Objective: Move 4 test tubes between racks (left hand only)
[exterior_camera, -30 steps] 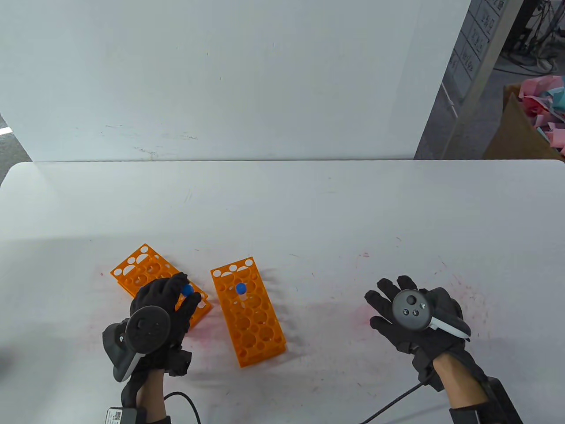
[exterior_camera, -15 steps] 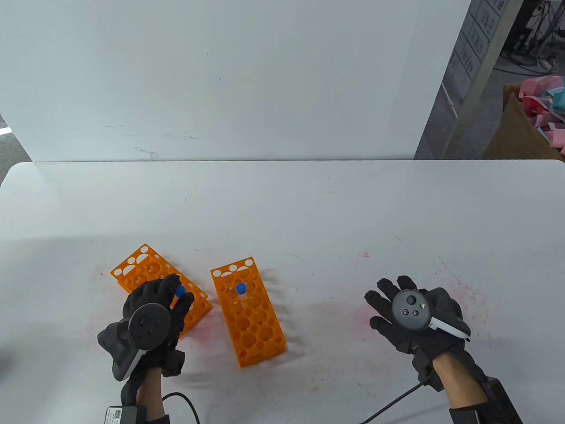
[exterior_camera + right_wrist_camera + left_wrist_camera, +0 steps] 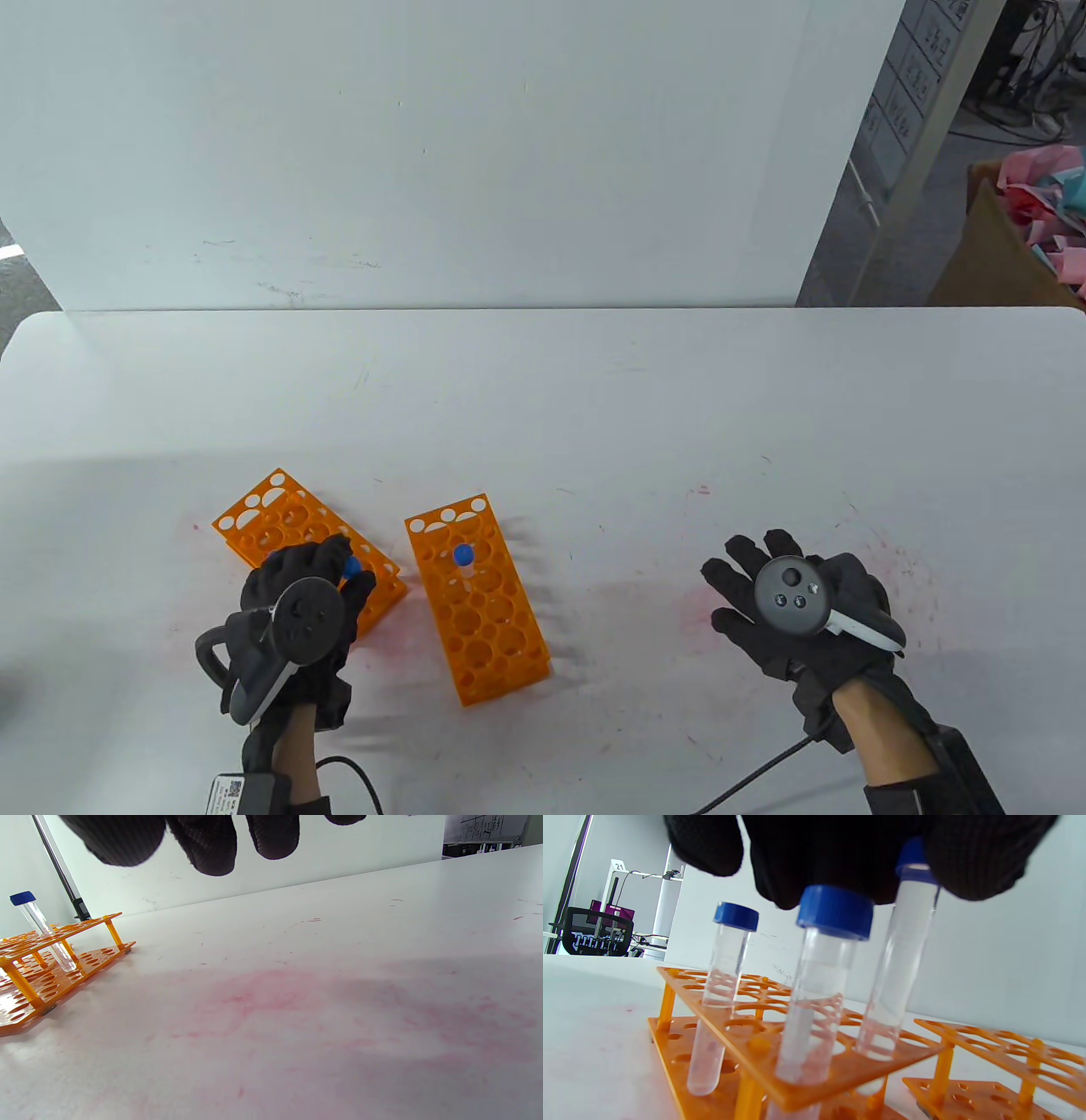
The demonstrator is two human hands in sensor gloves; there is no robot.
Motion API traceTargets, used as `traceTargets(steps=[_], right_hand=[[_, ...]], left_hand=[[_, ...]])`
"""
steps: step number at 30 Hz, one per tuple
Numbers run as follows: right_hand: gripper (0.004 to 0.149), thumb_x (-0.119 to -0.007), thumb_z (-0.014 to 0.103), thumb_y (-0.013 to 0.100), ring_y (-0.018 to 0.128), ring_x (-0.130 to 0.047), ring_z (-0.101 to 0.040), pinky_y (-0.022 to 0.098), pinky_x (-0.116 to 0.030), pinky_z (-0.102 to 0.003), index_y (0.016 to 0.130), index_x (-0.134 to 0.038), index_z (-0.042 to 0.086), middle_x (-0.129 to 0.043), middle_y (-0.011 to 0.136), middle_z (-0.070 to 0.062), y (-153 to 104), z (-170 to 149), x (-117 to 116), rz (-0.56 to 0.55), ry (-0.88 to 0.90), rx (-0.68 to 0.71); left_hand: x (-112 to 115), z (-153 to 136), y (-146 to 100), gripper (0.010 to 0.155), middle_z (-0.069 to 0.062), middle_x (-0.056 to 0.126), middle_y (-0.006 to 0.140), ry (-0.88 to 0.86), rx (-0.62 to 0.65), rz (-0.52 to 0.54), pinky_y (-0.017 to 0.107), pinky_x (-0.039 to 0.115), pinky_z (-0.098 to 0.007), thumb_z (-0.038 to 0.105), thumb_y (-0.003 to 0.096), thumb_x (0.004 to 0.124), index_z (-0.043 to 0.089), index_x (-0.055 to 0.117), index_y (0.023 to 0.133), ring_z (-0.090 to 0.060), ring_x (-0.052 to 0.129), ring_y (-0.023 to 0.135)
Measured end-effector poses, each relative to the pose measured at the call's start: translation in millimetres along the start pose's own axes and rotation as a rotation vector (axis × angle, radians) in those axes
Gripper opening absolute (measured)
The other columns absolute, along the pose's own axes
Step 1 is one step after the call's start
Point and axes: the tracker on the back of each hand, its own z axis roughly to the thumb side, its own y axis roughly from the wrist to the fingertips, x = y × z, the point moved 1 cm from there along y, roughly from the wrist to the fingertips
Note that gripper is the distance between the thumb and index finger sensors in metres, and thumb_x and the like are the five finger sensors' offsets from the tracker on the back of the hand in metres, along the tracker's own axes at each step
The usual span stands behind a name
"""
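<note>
Your left hand (image 3: 297,607) pinches a blue-capped tube (image 3: 901,955) over the lower-left rack (image 3: 271,518); right hand (image 3: 793,607) lies splayed, holding nothing, on the tabletop (image 3: 594,407).

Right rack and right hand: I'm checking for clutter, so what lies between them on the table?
Nothing: in the table view only bare, pink-stained table separates the right rack from the right hand.

1. A white table (image 3: 594,407) with rounded far corners fills the lower part of the table view — faint pink stains (image 3: 704,607) mark its near surface.
2. A tall white panel (image 3: 424,153) stands behind it.
3. To the right, a grey metal post (image 3: 912,144) and a cardboard box (image 3: 988,255) holding pink and teal scraps.
4. In the left wrist view — a black chair (image 3: 596,938) far off.
</note>
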Motion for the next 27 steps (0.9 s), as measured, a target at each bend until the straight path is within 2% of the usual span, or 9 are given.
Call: traceTargets(steps=[11,27], right_hand=[[0.062,-0.058,0.053,0.054,0.102,-0.023,-0.054,0.066,-0.032,-0.078,0.109,-0.047,0.027,-0.033,0.12,-0.013,-0.5,0.2,-0.1,0.003,0.001,-0.002],[0.062,-0.058,0.052,0.054,0.102,-0.023,-0.054,0.066,-0.032,-0.078,0.109,-0.047,0.027,-0.033,0.12,-0.013,-0.6,0.2,-0.2,0.011,0.004,-0.003]], left_hand=[[10.5,4.5,1.7,0.058,-0.002,0.076,0.103,0.139,0.016,-0.038,0.072,0.062,-0.063,0.056,0.0449,0.076,0.029,0.074,0.097,-0.036,0.072,0.1],[15.4,8.9,3.5,0.058,-0.002,0.076,0.104,0.229,0.036,-0.084,0.072,0.061,-0.063,0.056,0.0454,0.074,0.028,0.074,0.097,-0.035,0.07,0.102]])
